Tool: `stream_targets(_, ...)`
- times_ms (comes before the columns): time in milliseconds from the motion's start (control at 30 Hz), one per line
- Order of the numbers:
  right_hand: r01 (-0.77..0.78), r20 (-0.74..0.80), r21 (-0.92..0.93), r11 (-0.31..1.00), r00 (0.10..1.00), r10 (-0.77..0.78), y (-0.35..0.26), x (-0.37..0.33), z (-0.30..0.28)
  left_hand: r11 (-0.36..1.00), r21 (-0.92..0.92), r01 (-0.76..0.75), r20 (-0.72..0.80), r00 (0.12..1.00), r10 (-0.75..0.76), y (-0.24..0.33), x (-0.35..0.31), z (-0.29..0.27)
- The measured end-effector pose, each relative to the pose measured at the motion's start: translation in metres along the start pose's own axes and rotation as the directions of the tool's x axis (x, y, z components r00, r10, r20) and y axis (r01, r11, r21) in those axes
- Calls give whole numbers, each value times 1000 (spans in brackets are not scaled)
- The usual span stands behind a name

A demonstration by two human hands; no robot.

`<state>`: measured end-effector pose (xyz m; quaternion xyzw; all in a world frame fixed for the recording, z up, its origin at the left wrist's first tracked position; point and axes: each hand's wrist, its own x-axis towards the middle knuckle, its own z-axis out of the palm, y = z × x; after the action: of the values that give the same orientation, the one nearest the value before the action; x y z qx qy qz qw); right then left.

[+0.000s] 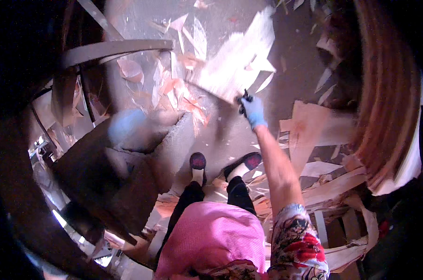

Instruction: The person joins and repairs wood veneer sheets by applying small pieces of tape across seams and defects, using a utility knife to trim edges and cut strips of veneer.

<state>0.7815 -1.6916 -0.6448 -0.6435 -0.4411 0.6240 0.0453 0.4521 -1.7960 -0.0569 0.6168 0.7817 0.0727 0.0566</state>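
My right hand (252,109), in a light blue glove with dark fingers, reaches forward. Its fingers are closed at the near corner of a pale, torn wood veneer sheet (232,58). The sheet slants away to the far right with a jagged far end. A shadow lies on the floor below its near edge. No left hand can be made out. At the left, a blurred pale blue shape (127,126) sits by a dark, rough-edged grey block (174,144); what the blue shape is cannot be told.
Torn veneer scraps (174,88) litter the floor ahead. A tall stack of brownish sheets (391,102) curves along the right. Long veneer strips (332,191) lie nearer on that side. A curved grey bar (118,49) juts in from the far left. My shoes (198,161) stand on the floor.
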Motion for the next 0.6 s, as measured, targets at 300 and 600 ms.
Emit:
stream_targets(300, 11, 50, 368, 930, 998, -32, -150, -246, -141, 978, 141, -154, 122, 983, 137, 31, 17, -7)
stream_targets(600, 327, -57, 188, 926, 945, -322, -259, -379, -216, 969, 212, -124, 96, 990, 106, 49, 22, -23)
